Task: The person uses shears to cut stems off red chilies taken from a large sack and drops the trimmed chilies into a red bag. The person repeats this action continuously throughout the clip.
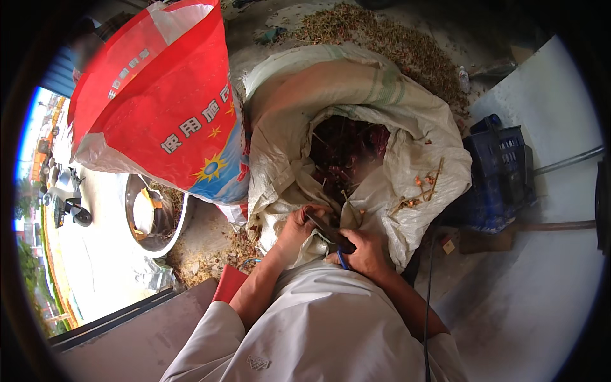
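Note:
Right in front of my body stands a woven plastic sack (286,110) with its rim rolled outward. Deep red pods (351,145), apparently dried chillies, lie inside it. Over the sack's near edge, my left hand (300,227) grips one end of a dark, long piece (324,227), too dim to name surely. My right hand (367,253) is closed around a blue-handled tool (342,259), seemingly scissors, mostly covered by the fingers, at the piece's other end. A pale stalk (351,210) rises just ahead of the hands. Broken stems (425,188) rest on the sack's right fold.
On the left leans a tall red printed bag (191,90), above a white-rimmed tub (184,222). Heaped stems (382,33) cover the floor behind the sack. To the right are a dark blue plastic crate (499,167) and metal bars (568,160). A black cable (428,305) hangs near my right arm.

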A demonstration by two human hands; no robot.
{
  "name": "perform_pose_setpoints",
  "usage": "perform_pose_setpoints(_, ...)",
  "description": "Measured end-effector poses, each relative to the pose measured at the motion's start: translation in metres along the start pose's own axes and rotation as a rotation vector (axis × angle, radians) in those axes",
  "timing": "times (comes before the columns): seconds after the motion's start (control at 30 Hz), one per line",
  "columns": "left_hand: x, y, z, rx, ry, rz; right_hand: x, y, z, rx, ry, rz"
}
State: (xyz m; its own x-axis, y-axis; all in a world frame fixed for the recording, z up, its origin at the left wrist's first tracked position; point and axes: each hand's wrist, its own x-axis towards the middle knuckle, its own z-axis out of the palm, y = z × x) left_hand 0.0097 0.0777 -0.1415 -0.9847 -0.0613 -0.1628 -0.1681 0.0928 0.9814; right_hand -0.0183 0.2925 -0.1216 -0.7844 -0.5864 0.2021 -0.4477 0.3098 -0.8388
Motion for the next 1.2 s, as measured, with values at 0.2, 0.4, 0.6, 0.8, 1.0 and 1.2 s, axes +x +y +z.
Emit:
perform_pose_setpoints(0.2,-0.01,0.014,0.005,-0.133,-0.039,-0.036,0.004,-0.005,-0.003,-0.436,0.065,-0.129)
perform_pose_setpoints(0.4,-0.011,0.016,0.003,-0.056,-0.033,0.035,0.0,-0.017,-0.01,-0.134,0.022,-0.039)
perform_pose_setpoints(0.6,-0.014,0.007,0.005,0.085,-0.12,0.06,0.002,-0.056,-0.05,0.164,0.581,0.069)
perform_pose_setpoints(0.8,-0.007,0.021,0.0,-0.033,-0.165,-0.039,0.018,-0.055,-0.037,-0.202,0.234,-0.011)
perform_pose_setpoints(1.0,-0.007,0.026,-0.002,-0.405,-0.128,-0.033,0.015,-0.046,-0.037,-0.46,0.113,-0.041)
perform_pose_setpoints(1.2,-0.003,0.031,-0.001,-0.632,-0.09,-0.137,0.011,-0.04,-0.038,-0.429,0.118,-0.016)
